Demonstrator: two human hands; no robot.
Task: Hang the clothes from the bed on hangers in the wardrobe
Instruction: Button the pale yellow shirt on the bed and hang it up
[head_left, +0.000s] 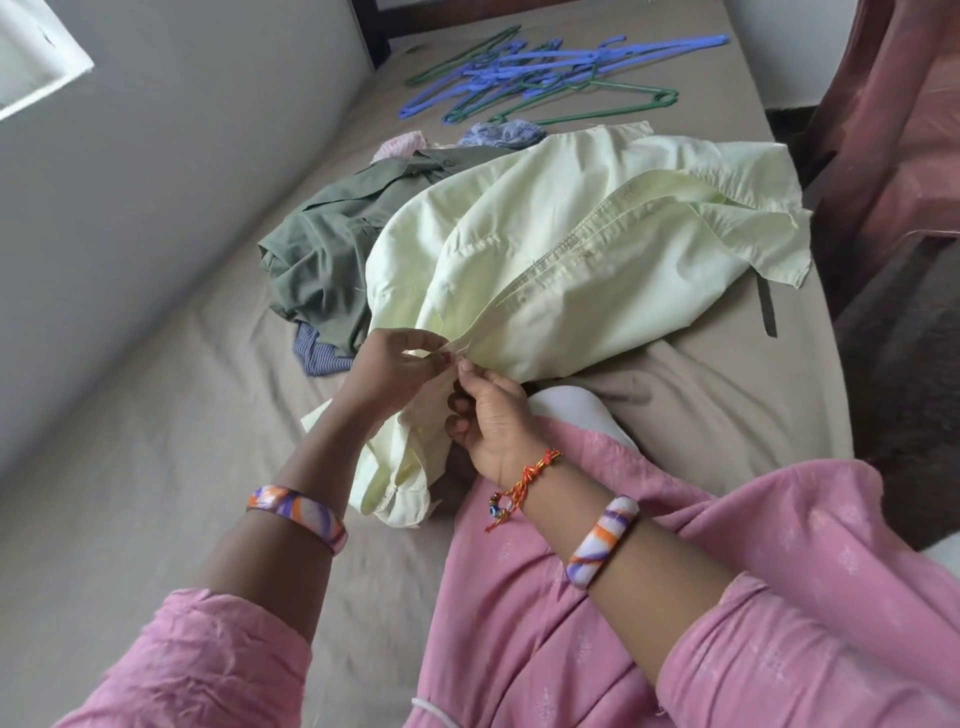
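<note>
A pale yellow-green shirt (561, 244) lies spread on the bed (156, 441), its button placket running toward me. My left hand (395, 369) and my right hand (488, 421) meet at the shirt's near end, each pinching the placket edge between fingertips. Behind the shirt lies a crumpled olive-green shirt (332, 249), with a blue striped garment (319, 353) poking out beneath it. A pile of blue and green plastic hangers (545, 73) lies at the far end of the bed. The wardrobe is not in view.
A pink patterned cloth (400, 145) and a blue patterned cloth (504, 134) lie past the olive shirt. A grey wall (156, 171) runs along the bed's left side. A reddish curtain (904, 104) hangs at the right. My pink-clothed lap (571, 597) fills the foreground.
</note>
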